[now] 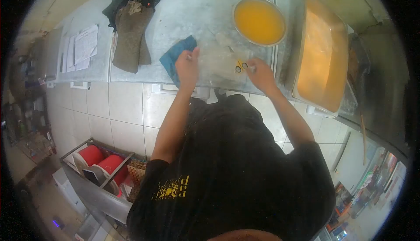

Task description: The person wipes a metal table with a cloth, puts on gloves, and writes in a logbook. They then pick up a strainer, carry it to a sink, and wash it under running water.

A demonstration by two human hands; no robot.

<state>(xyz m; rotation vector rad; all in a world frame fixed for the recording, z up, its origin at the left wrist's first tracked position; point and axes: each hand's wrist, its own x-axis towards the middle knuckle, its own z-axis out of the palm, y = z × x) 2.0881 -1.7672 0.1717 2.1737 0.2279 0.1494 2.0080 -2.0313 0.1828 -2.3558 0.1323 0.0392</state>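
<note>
My left hand (pixel 187 69) is closed over the edge of a blue cloth (pixel 169 60), its thumb pointing up. What its fingers grip, if anything, does not show clearly. My right hand (pixel 261 75) is also closed, its fingers pinched together just right of scissors (pixel 241 66) with yellow and black handles. Whatever it pinches is too small to make out. Between both hands lies a clear plastic sheet or bag (pixel 215 61), hard to see against the grey tabletop (pixel 188 11).
A round metal bowl of orange-yellow liquid (pixel 259 21) stands beyond my right hand. Farther right is a deep metal tray (pixel 299 68). Dark cloths (pixel 132 42) and papers (pixel 83 48) lie at left. Below, a metal rack (pixel 94 184) holds red spools (pixel 91 154).
</note>
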